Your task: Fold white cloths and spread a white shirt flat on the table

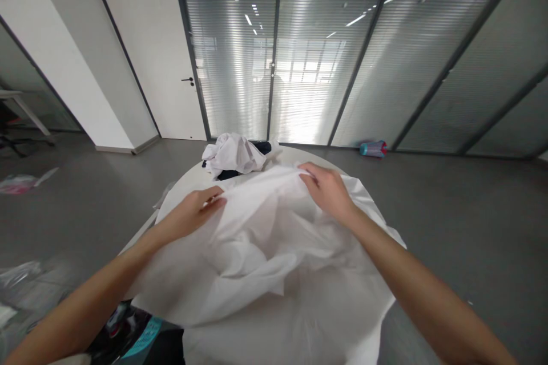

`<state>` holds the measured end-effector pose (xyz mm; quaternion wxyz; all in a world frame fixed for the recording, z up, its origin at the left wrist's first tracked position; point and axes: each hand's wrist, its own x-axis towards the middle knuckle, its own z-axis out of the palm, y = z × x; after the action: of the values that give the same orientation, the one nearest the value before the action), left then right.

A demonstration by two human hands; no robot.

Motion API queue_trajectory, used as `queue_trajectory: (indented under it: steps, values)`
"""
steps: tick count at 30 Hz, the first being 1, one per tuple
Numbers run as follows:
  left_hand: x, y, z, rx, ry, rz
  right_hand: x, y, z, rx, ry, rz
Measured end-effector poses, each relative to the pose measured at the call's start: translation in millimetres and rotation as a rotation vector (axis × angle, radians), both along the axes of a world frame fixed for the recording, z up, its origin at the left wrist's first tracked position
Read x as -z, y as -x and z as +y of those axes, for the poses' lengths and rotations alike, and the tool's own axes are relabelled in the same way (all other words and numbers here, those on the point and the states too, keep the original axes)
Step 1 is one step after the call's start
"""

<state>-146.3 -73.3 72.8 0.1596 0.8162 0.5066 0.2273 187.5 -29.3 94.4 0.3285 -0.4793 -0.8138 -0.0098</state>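
A large white cloth (257, 245), perhaps a garment, spreads in loose folds over a round white table and hangs down its near side. My left hand (201, 208) pinches the cloth's upper edge at left of centre. Further right, my right hand (323, 185) grips the same edge between thumb and fingers. Between the two hands the edge is drawn fairly straight and slightly raised. The cloth's middle lies crumpled below them.
A crumpled white and dark cloth pile (235, 155) sits on the far part of the round table (295, 154). On the floor are a blue and red package (373, 149) and clear plastic bags (19, 275). Glass partitions and a white door (162, 51) stand behind.
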Motion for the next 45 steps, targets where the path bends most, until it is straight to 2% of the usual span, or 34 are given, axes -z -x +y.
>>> queue_trajectory:
  steps: [3, 6, 8, 11, 14, 16, 18, 21, 23, 25, 28, 31, 34, 36, 38, 39, 41, 43, 45]
  values:
    - [-20.4, 0.1, 9.0, -0.129, -0.156, -0.026, -25.2, 7.8, 17.2, 0.063, -0.146, 0.066]
    - [-30.7, 13.6, 20.8, -0.248, -0.305, 0.069, -23.5, 2.6, 34.2, 0.046, -0.084, -0.036]
    - [-28.1, 30.3, 29.4, -0.356, -0.316, 0.175, -5.5, -10.1, 39.5, 0.013, 0.046, -0.171]
    - [-13.5, 55.7, 39.3, -0.487, -0.215, 0.293, 34.3, -31.6, 35.7, -0.078, 0.270, -0.297]
    - [1.8, 68.8, 41.1, -0.435, -0.115, 0.233, 66.6, -38.6, 26.4, -0.156, 0.402, -0.322]
    - [6.9, 69.4, 37.3, -0.321, -0.036, 0.161, 74.2, -33.8, 23.7, -0.114, 0.381, -0.318]
    - [8.4, 66.5, 31.4, -0.202, -0.014, 0.168, 68.3, -27.5, 25.3, 0.017, 0.290, -0.221]
    - [9.7, 62.4, 23.3, -0.110, -0.148, 0.276, 40.7, -26.9, 31.2, 0.229, 0.056, 0.129]
    - [12.5, 62.6, 19.5, -0.144, -0.246, 0.303, 17.9, -34.2, 33.1, 0.300, -0.127, 0.344]
    - [16.6, 65.5, 16.2, -0.218, -0.295, 0.304, -0.9, -44.9, 32.1, 0.331, -0.254, 0.442]
    - [21.7, 72.3, 11.3, -0.254, -0.239, 0.317, -13.2, -61.1, 29.6, 0.384, -0.290, 0.416]
    - [18.2, 77.2, 7.7, -0.330, -0.140, 0.319, -9.2, -73.2, 31.4, 0.480, -0.217, 0.309]
    - [0.2, 78.3, 7.5, -0.466, -0.224, 0.299, -4.2, -80.6, 34.6, 0.534, -0.156, 0.267]
    - [-17.7, 77.5, 9.8, -0.513, -0.334, 0.232, -6.8, -83.6, 34.0, 0.548, -0.200, 0.298]
    - [-35.7, 76.4, 13.0, -0.492, -0.375, 0.097, -13.9, -86.0, 30.9, 0.524, -0.274, 0.321]
    - [-43.6, 76.0, 14.4, -0.445, -0.335, 0.008, -17.8, -87.4, 29.2, 0.505, -0.308, 0.326]
    - [-55.4, 76.7, 15.2, -0.325, -0.147, -0.175, -22.7, -91.3, 27.3, 0.465, -0.339, 0.325]
    - [-61.1, 81.3, 12.7, -0.249, 0.071, -0.304, -20.4, -96.4, 28.6, 0.422, -0.309, 0.323]
    - [-60.9, 91.4, 7.7, -0.271, 0.197, -0.366, -11.4, -101.4, 32.5, 0.341, -0.212, 0.308]
